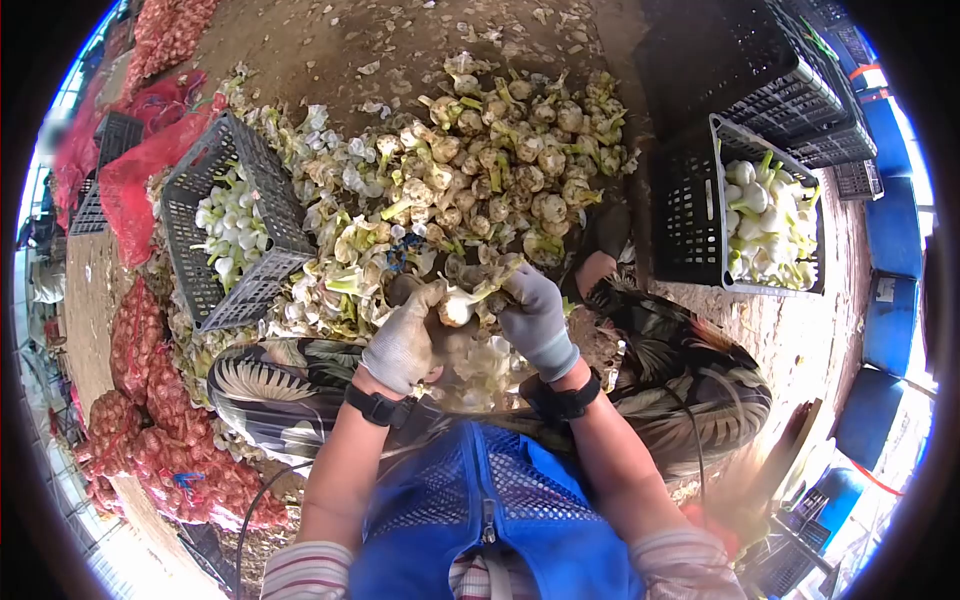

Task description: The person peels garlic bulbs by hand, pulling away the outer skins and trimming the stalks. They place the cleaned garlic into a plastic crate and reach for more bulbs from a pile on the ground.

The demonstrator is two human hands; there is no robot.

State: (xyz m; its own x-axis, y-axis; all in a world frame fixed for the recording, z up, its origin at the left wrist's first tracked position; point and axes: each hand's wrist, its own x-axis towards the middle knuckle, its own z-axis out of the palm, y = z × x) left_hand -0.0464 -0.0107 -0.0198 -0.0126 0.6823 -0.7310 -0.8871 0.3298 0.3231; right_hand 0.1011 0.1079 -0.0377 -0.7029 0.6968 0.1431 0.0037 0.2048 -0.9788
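My left hand [403, 345], in a pale work glove, is closed on the left side of a garlic bulb [456, 308]. On the other side my right hand [538, 318], in a grey glove, pinches the stem and loose leaves of the same bulb. The bulb is whitish, with its root side toward the left hand. Just beyond the hands lies a large heap of untrimmed garlic [520, 160]. Peeled skins and leaf scraps [345, 250] lie around and under the hands.
A black crate [285, 240] with white bulbs stands at the left, another crate [722, 200] with trimmed garlic at the right. Stacked black crates [790, 90] are at the upper right. Red net sacks [165, 450] lie at the lower left, blue barrels [890, 310] at the far right.
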